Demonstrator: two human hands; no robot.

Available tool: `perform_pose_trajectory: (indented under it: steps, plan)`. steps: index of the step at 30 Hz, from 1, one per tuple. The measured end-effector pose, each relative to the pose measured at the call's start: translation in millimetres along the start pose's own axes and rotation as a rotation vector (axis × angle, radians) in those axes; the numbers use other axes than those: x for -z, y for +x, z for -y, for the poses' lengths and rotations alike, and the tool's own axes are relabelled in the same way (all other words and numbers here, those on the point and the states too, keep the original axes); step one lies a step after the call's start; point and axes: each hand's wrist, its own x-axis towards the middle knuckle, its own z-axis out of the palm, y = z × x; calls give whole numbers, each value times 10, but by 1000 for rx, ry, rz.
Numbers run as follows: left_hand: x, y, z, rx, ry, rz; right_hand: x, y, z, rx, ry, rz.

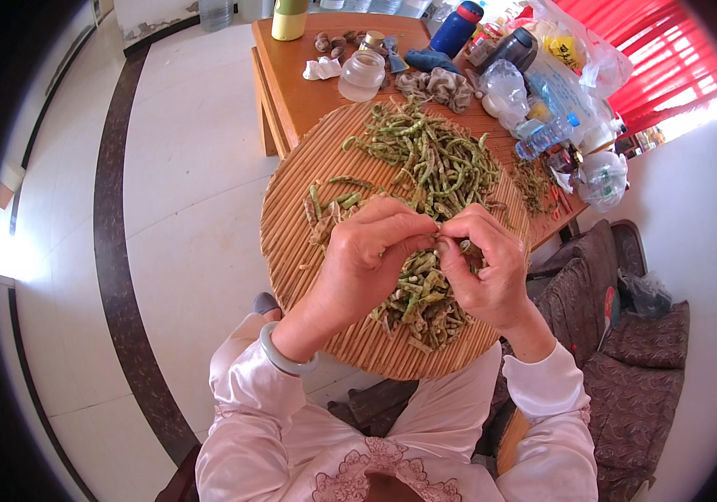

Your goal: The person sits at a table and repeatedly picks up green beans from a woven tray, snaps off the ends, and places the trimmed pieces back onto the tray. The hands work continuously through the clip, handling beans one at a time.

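My left hand and my right hand meet fingertip to fingertip above a round woven tray of thin reeds. Pinched between them is a small piece of bean pod, mostly covered by the fingers. Beyond the hands lies a heap of long green and brownish bean pods. Nearer to me, partly below the right hand, is a pile of short broken pod pieces with pale beans among them. More broken pieces lie left of my left hand, which partly hides them.
The tray's far side overlaps a wooden table. On it stand a glass jar, a blue flask, walnuts, a crumpled cloth and a plastic bottle. Orange-handled scissors lie at its right edge, near a patterned sofa.
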Motion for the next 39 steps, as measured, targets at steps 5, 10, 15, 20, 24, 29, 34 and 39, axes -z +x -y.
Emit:
perform_pose_trajectory:
  steps: [5, 10, 15, 20, 24, 29, 34, 39]
  plan:
    - [-107, -32, 47, 345, -594, -92, -66, -76, -59, -75, 108, -29]
    - [-53, 7, 128, 586, -1159, -226, -58, -237, -381, 93, -172, 54]
    - [32, -10, 184, 603, -1357, -209, 863, -245, -1477, -109, -543, -249]
    - [-71, 83, 145, 676, -1360, -173, 1951, -427, -2581, -614, -771, -350]
    - [-7, 79, 116, 712, -1220, -191, 1487, -237, -2273, -578, -496, -315]
    - [117, 32, 197, 542, -477, -61, 344, 70, -773, -552, -46, 105]
    - [146, -16, 225, 212, 431, 138, -198, -23, -476, -241, 126, 236]
    - [194, -90, 212, 204, 600, 250, -65, 183, -607, -300, 32, 293]
